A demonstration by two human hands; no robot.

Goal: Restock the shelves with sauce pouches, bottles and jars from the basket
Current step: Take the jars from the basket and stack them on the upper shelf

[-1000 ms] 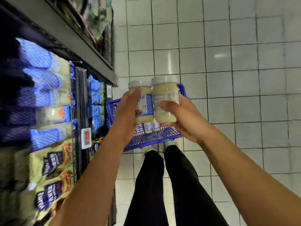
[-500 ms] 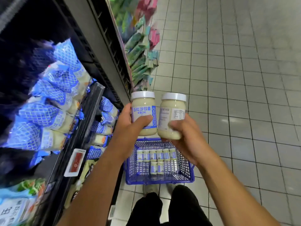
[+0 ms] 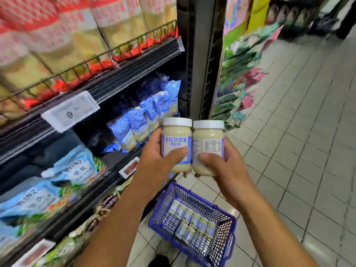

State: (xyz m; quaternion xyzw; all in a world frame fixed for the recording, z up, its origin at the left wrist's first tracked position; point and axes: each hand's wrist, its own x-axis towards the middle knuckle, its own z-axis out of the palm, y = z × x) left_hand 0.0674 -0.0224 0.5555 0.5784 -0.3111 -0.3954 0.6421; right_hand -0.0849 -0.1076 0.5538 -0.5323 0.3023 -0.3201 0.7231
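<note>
Your left hand (image 3: 154, 160) is wrapped round the left jar (image 3: 176, 145), with the thumb across the front of its blue and white label and the fingers behind. Your right hand (image 3: 229, 166) is clamped on the right jar (image 3: 209, 143) the same way, thumb low on the label. That jar shows its nutrition panel to you.

- Both jars are upright, white lids up, and filled with pale cream sauce. They are held side by side at the same height and touch along their sides.
- The jars are in the air in front of the middle shelf bay, near a row of blue-netted pouches (image 3: 152, 116) that lean against each other there.
- The blue mesh basket (image 3: 162, 211) stands on the tiled floor (image 3: 298, 132) below your hands. More small jars (image 3: 192, 220) of the same look lie in it in two short rows.
- The upper shelf (image 3: 115, 79) has a wire front rail, with blurred red-topped packs (image 3: 77, 35) behind it. A white price tag (image 3: 70, 111) on its edge reads 9.
- Light blue Heinz pouches (image 3: 77, 170) are lower left, and a red tag (image 3: 130, 167) sits on the shelf edge just left of your left wrist.
- Green and pink packets (image 3: 237, 83) hang on the end rack to the right.
</note>
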